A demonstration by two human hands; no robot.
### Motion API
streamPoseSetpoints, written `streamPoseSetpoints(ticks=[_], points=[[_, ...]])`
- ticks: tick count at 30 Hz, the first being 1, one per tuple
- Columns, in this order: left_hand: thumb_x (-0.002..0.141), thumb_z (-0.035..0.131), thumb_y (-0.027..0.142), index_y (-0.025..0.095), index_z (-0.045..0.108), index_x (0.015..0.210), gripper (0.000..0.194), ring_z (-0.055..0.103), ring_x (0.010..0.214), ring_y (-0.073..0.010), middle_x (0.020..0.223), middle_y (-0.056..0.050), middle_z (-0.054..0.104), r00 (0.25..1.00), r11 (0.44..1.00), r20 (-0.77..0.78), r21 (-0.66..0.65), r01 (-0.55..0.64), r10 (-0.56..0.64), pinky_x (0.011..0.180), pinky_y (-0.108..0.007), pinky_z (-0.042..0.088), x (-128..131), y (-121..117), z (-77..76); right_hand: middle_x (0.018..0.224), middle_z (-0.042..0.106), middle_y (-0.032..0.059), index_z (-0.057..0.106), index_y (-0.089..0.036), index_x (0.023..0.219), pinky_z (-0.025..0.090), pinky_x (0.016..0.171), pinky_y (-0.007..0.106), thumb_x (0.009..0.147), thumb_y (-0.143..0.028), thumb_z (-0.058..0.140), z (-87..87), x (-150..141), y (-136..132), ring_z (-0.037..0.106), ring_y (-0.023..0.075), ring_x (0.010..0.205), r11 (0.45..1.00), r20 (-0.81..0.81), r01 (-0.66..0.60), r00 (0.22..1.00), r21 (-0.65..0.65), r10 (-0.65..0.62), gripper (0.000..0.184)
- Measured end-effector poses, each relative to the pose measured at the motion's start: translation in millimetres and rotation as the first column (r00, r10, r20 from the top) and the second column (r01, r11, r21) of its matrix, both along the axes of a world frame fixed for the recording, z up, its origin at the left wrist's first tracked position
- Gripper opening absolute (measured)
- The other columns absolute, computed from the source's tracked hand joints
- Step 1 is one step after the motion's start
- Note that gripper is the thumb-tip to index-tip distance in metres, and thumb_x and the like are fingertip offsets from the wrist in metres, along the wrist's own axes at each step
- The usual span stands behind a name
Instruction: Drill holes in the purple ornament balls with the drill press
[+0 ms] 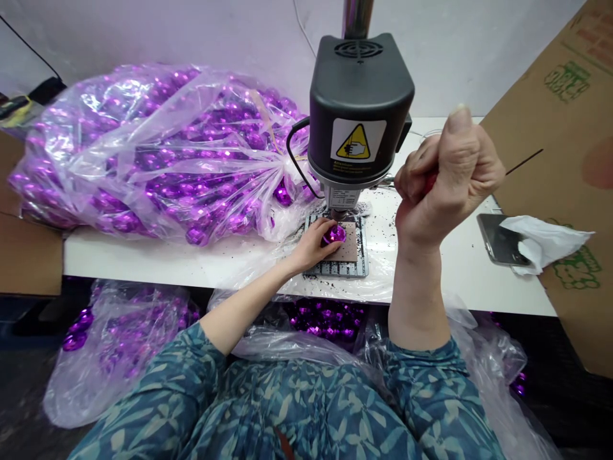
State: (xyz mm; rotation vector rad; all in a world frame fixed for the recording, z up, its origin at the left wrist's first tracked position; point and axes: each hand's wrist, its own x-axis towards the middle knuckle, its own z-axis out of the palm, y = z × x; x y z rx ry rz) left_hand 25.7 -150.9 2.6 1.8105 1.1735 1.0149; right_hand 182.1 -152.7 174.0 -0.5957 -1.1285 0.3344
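A black drill press (361, 96) stands in front of me, its chuck low over a grey slotted base (363, 262). My left hand (313, 243) is closed around a shiny purple faceted ball (334, 234), holding it on a small brown board (348, 246) under the chuck. Whether the drill bit touches the ball I cannot tell. To the right of the motor housing, my right hand (450, 169) is raised in a fist around the red knob of the press lever (431, 183); the fingers cover most of it.
A clear bag (158, 153) of purple balls fills the table's left side. Dark crumbs dot the white tabletop (380, 223). At right lie a phone (500, 239) and a crumpled tissue (550, 239) beside a tall cardboard box (565, 128). An open bag (325, 319) of balls sits below the front edge.
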Motion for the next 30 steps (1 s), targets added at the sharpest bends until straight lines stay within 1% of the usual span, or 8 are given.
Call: streamPoseSetpoints(ticks=[2,6,10,14,17,22,26,30], points=[[0.085,0.082,0.032,0.021,0.068,0.122,0.042,0.062,0.121,-0.0308,0.125,-0.012,0.068,0.999,0.999,0.017,0.009,-0.042,0.041,0.112,-0.048,0.047,7,-3,-7.1,0.046,0.029,-0.006,0.035,-0.02,0.057,0.025,0.043,0.026,0.093,-0.061,0.056,-1.3,0,0,0.03,0.0016,0.04,1.0,0.009,0.001,1.0,0.001,-0.001,0.058],[0.083,0.084,0.029,0.023,0.068,0.119,0.04,0.063,0.121,-0.0306,0.125,-0.011,0.07,0.986,0.992,0.108,-0.007,-0.127,0.127,0.111,-0.047,0.047,11,-7,-17.6,0.046,0.031,-0.0061,0.038,-0.019,0.057,0.023,0.042,0.025,0.093,-0.053,0.06,-3.3,0,-1,0.031,0.0023,0.039,0.996,-0.029,-0.053,0.998,0.066,0.055,0.054],[0.079,0.087,0.024,0.024,0.07,0.117,0.042,0.062,0.124,-0.0304,0.126,-0.01,0.07,0.982,0.994,0.159,0.004,-0.105,0.103,0.116,-0.048,0.044,9,-10,-16.8,0.045,0.033,-0.005,0.038,-0.019,0.055,0.025,0.042,0.027,0.093,-0.051,0.06,-2.3,-1,-4,0.03,0.0033,0.039,0.999,-0.027,-0.001,1.0,0.034,0.002,0.055],[0.075,0.09,0.022,0.024,0.071,0.114,0.043,0.063,0.122,-0.0304,0.122,-0.009,0.071,0.973,0.993,0.198,-0.037,-0.114,0.119,0.116,-0.048,0.044,8,-10,-14.7,0.043,0.035,-0.0044,0.043,-0.019,0.053,0.021,0.042,0.029,0.092,-0.041,0.064,-4.2,-2,-5,0.029,0.0051,0.038,0.997,-0.09,-0.039,0.995,0.069,0.045,0.05],[0.074,0.091,0.024,0.024,0.071,0.113,0.044,0.063,0.122,-0.0302,0.121,-0.009,0.071,0.97,0.992,0.21,-0.044,-0.118,0.124,0.116,-0.048,0.044,9,-9,-16.6,0.044,0.035,-0.0043,0.043,-0.02,0.052,0.021,0.041,0.029,0.093,-0.04,0.063,-10.4,-2,-8,0.03,0.0054,0.037,0.997,-0.086,-0.033,0.995,0.076,0.04,0.05],[0.077,0.09,0.026,0.024,0.07,0.116,0.043,0.063,0.122,-0.03,0.123,-0.009,0.071,0.977,0.994,0.184,-0.015,-0.11,0.111,0.115,-0.048,0.044,9,-8,-20.2,0.044,0.027,-0.0047,0.033,-0.018,0.052,0.025,0.041,0.024,0.097,-0.04,0.056,-23.4,-3,-13,0.03,0.0026,0.038,0.992,-0.032,0.01,0.999,0.124,-0.006,0.055],[0.078,0.089,0.028,0.024,0.069,0.117,0.043,0.063,0.121,-0.0299,0.124,-0.009,0.07,0.975,0.993,0.188,-0.021,-0.116,0.117,0.113,-0.047,0.045,9,-10,-19.3,0.044,0.028,-0.0057,0.04,-0.016,0.054,0.025,0.04,0.021,0.098,-0.029,0.053,-34.4,0,-10,0.032,0.0019,0.038,0.968,-0.025,-0.046,0.998,0.247,0.054,0.047],[0.077,0.089,0.029,0.024,0.068,0.117,0.045,0.063,0.118,-0.0295,0.121,-0.008,0.07,0.971,0.992,0.202,-0.043,-0.119,0.125,0.111,-0.047,0.046,9,-11,-19.0,0.042,0.027,-0.006,0.041,-0.017,0.052,0.026,0.038,0.021,0.097,-0.027,0.05,-46.8,3,-5,0.031,0.0028,0.036,0.951,-0.018,-0.033,0.999,0.307,0.04,0.046]])
